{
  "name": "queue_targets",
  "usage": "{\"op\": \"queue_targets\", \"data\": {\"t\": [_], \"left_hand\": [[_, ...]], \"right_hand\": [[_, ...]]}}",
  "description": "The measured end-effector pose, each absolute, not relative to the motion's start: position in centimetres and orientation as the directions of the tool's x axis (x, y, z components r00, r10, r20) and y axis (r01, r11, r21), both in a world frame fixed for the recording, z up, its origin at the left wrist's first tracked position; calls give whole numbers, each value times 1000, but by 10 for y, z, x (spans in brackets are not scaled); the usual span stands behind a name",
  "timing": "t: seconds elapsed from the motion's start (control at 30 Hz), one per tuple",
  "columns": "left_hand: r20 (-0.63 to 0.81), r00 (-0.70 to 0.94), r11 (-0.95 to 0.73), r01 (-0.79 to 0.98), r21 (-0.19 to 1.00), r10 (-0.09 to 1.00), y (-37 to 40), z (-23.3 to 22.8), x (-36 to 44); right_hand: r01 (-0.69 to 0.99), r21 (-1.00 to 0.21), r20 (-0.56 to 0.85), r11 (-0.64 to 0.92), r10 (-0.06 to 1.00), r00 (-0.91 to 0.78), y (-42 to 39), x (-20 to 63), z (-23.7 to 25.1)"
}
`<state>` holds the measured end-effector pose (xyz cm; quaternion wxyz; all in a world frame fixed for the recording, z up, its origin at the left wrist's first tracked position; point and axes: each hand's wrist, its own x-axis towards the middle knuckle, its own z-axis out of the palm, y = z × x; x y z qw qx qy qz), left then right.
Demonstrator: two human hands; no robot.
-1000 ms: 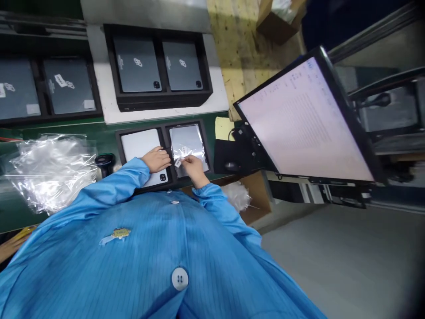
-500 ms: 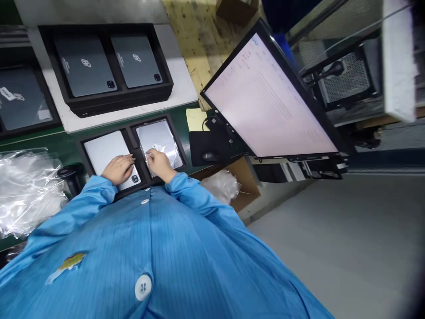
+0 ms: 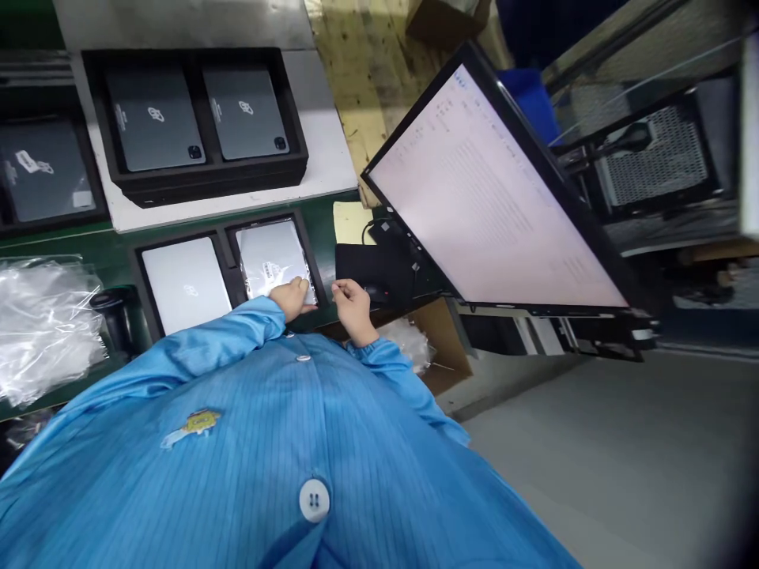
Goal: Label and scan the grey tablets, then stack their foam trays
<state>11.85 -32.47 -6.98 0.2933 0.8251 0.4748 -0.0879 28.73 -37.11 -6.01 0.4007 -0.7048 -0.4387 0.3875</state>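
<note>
Mid-frame, the left hand [image 3: 292,299] touches the wrapped tablet [image 3: 269,254] — grip unclear. Just right, the right hand [image 3: 354,310] holds fingertips together.

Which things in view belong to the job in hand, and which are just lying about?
Likely in the job, judging by the hands:
- film-wrapped tablet, left hand at its near right corner
- silver tablet beside it
- black two-compartment tray holding both

Apparently lying about, untouched:
- clear plastic bags
- computer mouse
- yellow paper
- cardboard box
</note>
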Motion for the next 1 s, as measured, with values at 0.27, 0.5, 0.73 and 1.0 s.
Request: {"op": "queue_targets", "data": {"t": [0.27,0.5,0.73,1.0], "left_hand": [[-281,338,-101,780,617,898,-334,-85,49],[-358,465,-321,861,393,809,-350,-76,114],[-326,318,-73,807,587,890,-343,-95,111],[-218,-285,273,166,948,933,-376,-110,27]], "right_hand": [[159,-890,-401,-428,899,176,-332,267,-75],[76,-919,-380,-387,920,98,-314,244,-77],[22,-919,-380,-394,900,213,-321,263,-78],[123,-757,-647,-642,762,-5,-320,240,-80]]}}
